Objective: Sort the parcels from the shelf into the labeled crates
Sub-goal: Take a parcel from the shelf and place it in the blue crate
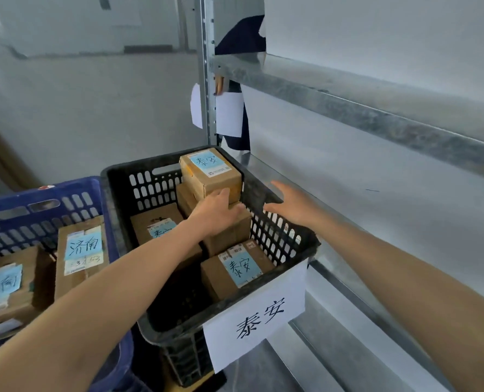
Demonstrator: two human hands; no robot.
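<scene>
Now left hand (pixel 216 212) flat on top parcel (pixel 209 172), black crate (pixel 277 239); right hand (pixel 291 205) spread, empty; blue crate (pixel 37 210) beside

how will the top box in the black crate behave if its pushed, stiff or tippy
Probably stiff: the top box is taped cardboard with square edges. It may slide or tip, since it is perched on a lower box high in the black crate. Likely light, being small, but contents are hidden. The left hand touches its near side.
</scene>
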